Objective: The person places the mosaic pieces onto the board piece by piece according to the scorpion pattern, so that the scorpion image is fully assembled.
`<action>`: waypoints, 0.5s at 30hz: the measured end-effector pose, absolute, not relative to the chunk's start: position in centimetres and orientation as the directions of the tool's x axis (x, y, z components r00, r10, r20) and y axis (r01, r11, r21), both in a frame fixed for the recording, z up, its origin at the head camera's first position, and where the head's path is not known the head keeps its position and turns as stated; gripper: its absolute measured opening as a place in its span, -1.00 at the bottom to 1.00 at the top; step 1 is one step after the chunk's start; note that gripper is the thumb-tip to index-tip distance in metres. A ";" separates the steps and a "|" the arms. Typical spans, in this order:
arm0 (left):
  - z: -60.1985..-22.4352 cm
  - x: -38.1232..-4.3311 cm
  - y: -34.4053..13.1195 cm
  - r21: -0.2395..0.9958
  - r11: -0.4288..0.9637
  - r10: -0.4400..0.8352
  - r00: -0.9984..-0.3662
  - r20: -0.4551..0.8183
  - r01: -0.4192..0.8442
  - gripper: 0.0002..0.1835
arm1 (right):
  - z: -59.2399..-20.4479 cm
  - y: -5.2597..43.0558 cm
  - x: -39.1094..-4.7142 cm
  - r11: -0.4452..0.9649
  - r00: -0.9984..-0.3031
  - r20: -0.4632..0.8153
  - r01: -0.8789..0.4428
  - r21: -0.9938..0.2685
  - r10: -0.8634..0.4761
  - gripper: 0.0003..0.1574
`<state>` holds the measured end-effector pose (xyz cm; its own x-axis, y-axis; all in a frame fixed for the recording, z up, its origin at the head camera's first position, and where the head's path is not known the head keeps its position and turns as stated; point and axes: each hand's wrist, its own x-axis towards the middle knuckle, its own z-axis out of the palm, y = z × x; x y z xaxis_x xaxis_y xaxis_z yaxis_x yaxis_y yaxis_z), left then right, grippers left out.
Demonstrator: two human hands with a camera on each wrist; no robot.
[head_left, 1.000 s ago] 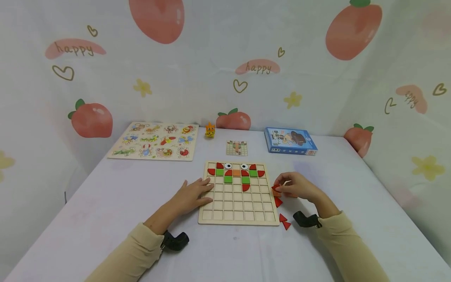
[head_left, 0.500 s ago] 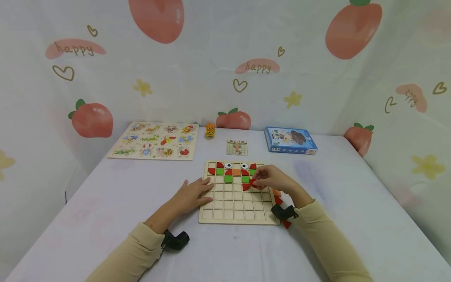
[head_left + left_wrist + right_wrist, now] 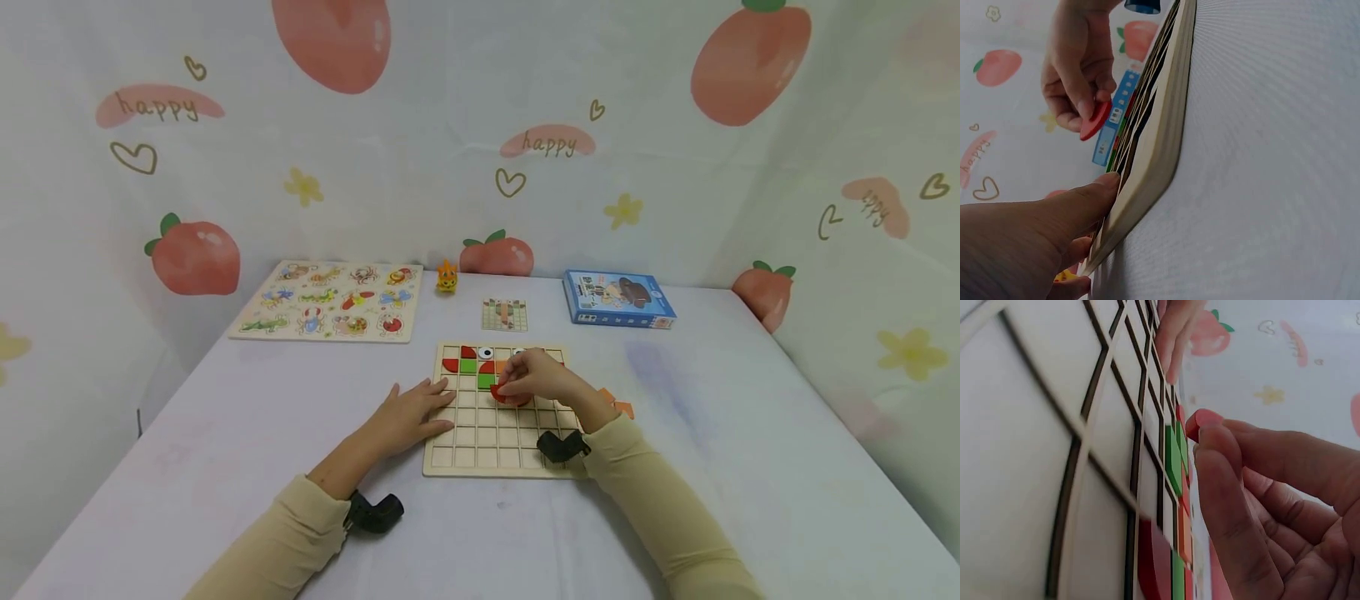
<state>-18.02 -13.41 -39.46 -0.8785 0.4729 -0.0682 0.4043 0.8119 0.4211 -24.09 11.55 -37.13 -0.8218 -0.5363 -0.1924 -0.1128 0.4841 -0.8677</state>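
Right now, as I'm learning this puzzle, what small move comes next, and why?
Probably lower the red rounded tile into the bare cell below the head view's lower green square: the right hand pinches it over the grid board, near there.

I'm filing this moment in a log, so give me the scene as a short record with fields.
Left hand: touches the left edge of the grid board
Right hand: pinches a red piece above the board
Set in grid: green pieces, red pieces, eye piece, others partly hidden
Right of board: orange pieces
Behind board: insect puzzle, small figure, pattern card, blue box
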 end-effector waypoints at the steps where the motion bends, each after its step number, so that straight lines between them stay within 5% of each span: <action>1: -39.5 -18.0 -13.4 0.420 0.812 0.473 -0.878 -0.067 0.405 -0.39 | -37.2 11.3 -24.1 0.487 -0.826 -0.188 -0.116 -0.865 -0.531 -0.84; 15: -39.3 -17.9 -13.4 0.417 0.810 0.481 -0.874 -0.070 0.412 -0.40 | -37.8 9.2 -24.0 0.603 -0.873 -0.228 -0.090 -0.793 -0.430 -0.85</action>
<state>-17.89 -13.38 -39.30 -0.8739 0.4810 -0.0698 0.4124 0.8098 0.4173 -24.02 9.19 -37.82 -0.8734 -0.4303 -0.2280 -0.0901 0.6029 -0.7927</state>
